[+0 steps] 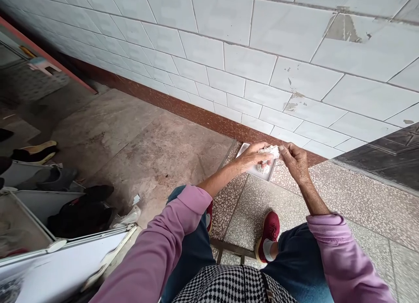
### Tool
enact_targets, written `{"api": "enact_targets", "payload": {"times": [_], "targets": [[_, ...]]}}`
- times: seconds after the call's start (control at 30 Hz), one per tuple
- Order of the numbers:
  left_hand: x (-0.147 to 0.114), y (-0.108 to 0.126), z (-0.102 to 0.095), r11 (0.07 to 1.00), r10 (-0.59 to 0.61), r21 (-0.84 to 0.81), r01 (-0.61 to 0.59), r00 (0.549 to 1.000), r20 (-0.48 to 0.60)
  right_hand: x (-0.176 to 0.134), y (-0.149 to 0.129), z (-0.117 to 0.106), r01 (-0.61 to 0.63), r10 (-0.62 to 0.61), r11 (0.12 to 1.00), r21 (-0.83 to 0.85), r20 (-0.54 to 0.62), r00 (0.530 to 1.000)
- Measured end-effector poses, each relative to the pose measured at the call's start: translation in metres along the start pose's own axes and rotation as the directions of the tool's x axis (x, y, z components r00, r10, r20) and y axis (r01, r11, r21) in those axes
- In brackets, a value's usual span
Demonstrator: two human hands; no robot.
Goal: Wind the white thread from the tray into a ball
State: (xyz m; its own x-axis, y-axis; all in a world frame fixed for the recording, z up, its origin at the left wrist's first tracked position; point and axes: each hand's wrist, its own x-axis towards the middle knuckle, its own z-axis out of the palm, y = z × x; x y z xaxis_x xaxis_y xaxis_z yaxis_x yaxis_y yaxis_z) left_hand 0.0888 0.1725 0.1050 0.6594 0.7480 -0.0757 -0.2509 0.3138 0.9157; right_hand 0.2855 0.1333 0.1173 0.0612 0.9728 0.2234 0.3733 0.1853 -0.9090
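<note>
My left hand is closed around a white stringy bundle that looks like cord or yarn. Some of it hangs below the fingers. To its right, my right hand pinches at the bundle's right end with thumb and forefinger; what exactly lies between those fingertips is too small to make out. Below both hands a shallow white tray rests on the speckled floor, and more white stringy material shows over it, partly hidden by my left hand.
A white tiled wall with a brown skirting rises ahead. A dark panel stands at the right. On the left are a white shelf unit holding dark items, a shoe and a small pink stool. My red shoe is below.
</note>
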Motion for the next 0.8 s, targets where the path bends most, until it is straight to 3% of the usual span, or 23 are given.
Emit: {"api": "enact_targets", "payload": {"times": [0.1, 0.3, 0.4, 0.53, 0.67, 0.8], "targets": [[-0.002, 0.004, -0.002, 1.0, -0.004, 0.017, 0.004, 1.0, 0.006, 0.002, 0.006, 0.002, -0.034, 0.033, 0.999, 0.032, 0.027, 0.999], [-0.005, 0.004, -0.007, 0.967, -0.027, 0.254, 0.024, 1.0, 0.01, 0.004, 0.011, 0.0, -0.053, 0.056, 0.994, 0.094, -0.025, 0.998], [-0.002, 0.002, -0.009, 0.971, 0.004, 0.241, -0.007, 1.0, 0.013, 0.004, 0.012, -0.005, -0.044, 0.046, 0.996, 0.075, -0.022, 0.999], [0.003, 0.001, -0.009, 0.995, 0.027, 0.098, -0.023, 0.999, -0.041, 0.004, 0.017, 0.0, -0.057, 0.058, 0.997, 0.055, -0.014, 0.998], [0.007, -0.002, -0.007, 0.998, 0.018, -0.052, -0.022, 0.997, -0.078, -0.004, 0.017, 0.024, -0.058, 0.062, 0.998, -0.035, 0.139, 0.988], [0.009, 0.0, -0.015, 0.991, 0.106, 0.107, -0.085, 0.97, -0.22, -0.018, 0.004, 0.04, 0.023, 0.02, 0.992, -0.126, 0.327, 0.945]]}}
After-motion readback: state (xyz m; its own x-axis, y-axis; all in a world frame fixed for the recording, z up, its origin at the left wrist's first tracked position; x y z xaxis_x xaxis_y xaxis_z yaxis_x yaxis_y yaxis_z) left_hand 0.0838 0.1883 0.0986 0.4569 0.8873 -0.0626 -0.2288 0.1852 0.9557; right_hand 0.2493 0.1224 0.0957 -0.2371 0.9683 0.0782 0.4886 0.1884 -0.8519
